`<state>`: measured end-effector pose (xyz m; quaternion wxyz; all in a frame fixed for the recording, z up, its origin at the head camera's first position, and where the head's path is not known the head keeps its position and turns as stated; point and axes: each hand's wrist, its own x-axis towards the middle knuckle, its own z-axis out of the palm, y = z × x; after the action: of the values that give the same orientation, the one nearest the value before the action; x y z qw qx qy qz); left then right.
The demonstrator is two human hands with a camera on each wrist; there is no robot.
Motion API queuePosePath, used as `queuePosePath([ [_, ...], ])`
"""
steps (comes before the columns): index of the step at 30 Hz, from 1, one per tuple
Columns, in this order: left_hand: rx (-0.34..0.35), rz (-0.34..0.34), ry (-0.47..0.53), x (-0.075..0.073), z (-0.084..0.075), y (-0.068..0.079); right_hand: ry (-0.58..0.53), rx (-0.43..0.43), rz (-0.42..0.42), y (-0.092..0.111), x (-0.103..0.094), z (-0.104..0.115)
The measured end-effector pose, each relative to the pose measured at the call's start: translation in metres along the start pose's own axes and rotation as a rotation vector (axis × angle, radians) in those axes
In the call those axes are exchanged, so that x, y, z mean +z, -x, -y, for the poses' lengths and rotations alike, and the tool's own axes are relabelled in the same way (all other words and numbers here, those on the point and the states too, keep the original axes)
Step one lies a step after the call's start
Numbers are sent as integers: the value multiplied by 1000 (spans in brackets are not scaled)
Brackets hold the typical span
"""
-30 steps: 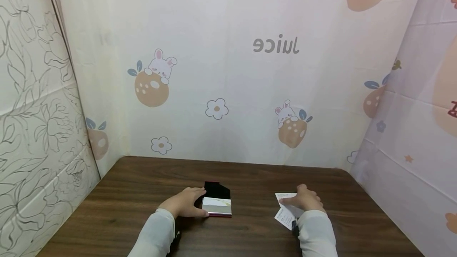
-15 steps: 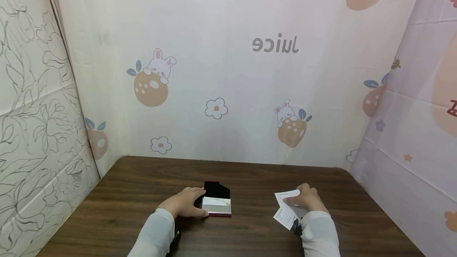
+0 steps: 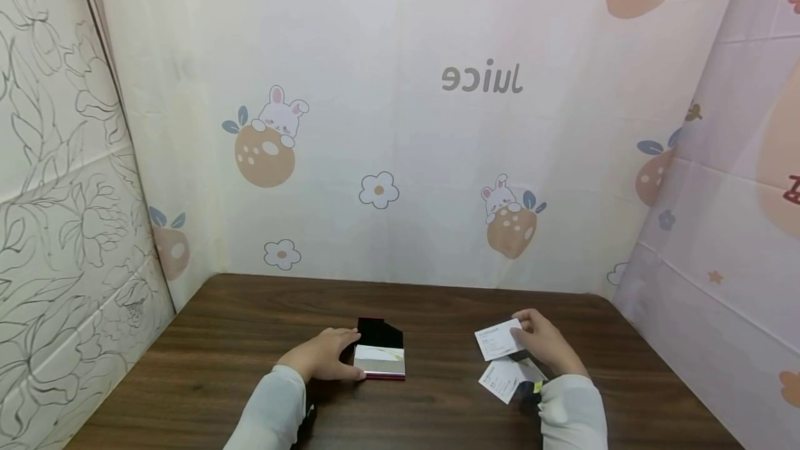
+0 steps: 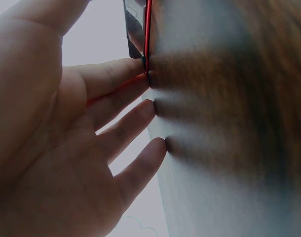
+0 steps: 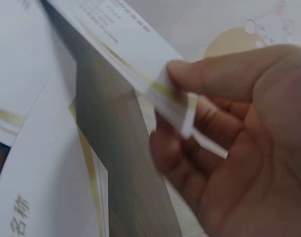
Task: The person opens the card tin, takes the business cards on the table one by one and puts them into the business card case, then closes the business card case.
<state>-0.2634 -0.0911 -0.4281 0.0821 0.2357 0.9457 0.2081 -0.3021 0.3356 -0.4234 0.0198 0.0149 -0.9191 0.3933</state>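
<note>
Head view, lower centre: the left hand (image 3: 321,355) touches the open business-card case (image 3: 380,360) with fingers spread, likely steadying it on the counter (image 3: 406,419). Lower right, the right hand (image 3: 547,343) pinches a business card (image 3: 497,341) near its right end, apparently leaving the print uncovered, by loose cards (image 3: 500,378).

From lying over the cards a second ago, the right hand (image 3: 546,343) comes to pinch one card (image 3: 498,340) by its three o'clock end, raised above the others. That card shifts slightly toward ten o'clock and shows more of its face. Below it, toward six o'clock, the other cards (image 3: 499,379) lie more uncovered. The right sleeve (image 3: 573,412) swings toward three o'clock.
</note>
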Motion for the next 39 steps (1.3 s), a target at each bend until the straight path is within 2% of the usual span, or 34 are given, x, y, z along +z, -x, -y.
queuePosePath([
  [12,-1,-2,2,1,-2,2,-112,-91,24,0,-4,6],
  [20,-2,-3,-5,0,-3,3,-131,-64,6,-2,-1,13],
  [25,-1,4,0,1,-3,3,-142,-74,18,-5,6,18],
  [33,1,5,-7,2,-3,2,-132,-155,36,-7,23,35],
  [39,-7,-3,-16,3,-4,2,-195,-217,78,-10,41,50],
])
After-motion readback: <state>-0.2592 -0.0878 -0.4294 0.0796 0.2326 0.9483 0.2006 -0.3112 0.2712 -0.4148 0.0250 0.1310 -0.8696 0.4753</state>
